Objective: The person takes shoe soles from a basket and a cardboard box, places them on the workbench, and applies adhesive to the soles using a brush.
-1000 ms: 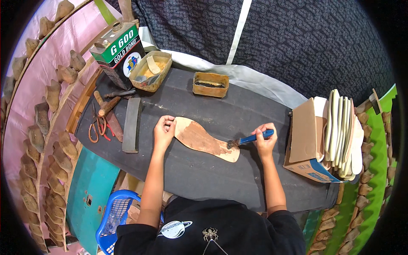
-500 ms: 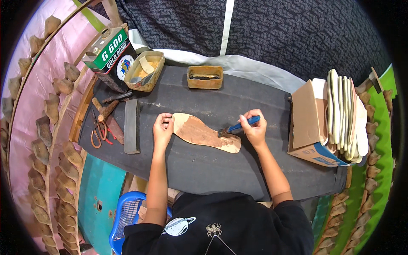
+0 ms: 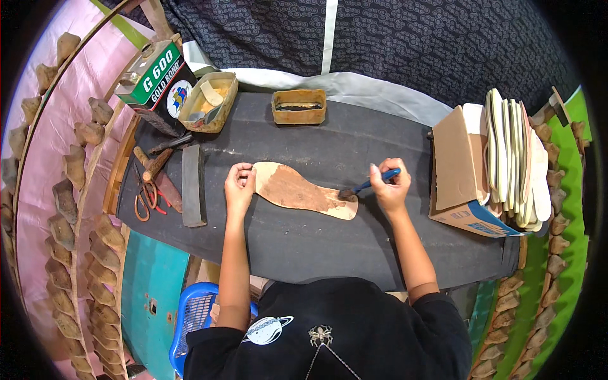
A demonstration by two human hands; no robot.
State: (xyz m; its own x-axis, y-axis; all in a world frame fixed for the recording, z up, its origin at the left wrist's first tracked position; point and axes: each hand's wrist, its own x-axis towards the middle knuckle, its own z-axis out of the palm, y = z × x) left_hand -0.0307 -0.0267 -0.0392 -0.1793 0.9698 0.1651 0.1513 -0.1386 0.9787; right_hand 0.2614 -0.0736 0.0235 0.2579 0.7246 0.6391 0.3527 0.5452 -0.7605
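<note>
A tan shoe insole [image 3: 294,190] lies on the dark work surface, most of its upper face coated reddish-brown, with bare tan edges at both ends. My left hand [image 3: 240,185] pinches its broad end between thumb and fingers. In my right hand [image 3: 391,185] is a paintbrush [image 3: 367,185] with a blue handle, gripped near the handle's far end. Its dark bristles press on the insole's narrow right end. Beyond the insole stands a small tan tub [image 3: 299,107] with a dark-stained inside.
At the right, a cardboard box [image 3: 457,164] holds several pale insoles [image 3: 516,158]. On the left are a dark block [image 3: 193,187], scissors [image 3: 147,193], a hammer [image 3: 157,166], a yellowish tub [image 3: 206,104] and a metal can [image 3: 158,79]. Racks of wooden shoe lasts [image 3: 63,196] flank the table.
My right hand has moved the brush rightward along the insole toward its narrow end. The brown coating now reaches farther there. My left hand keeps its hold.
</note>
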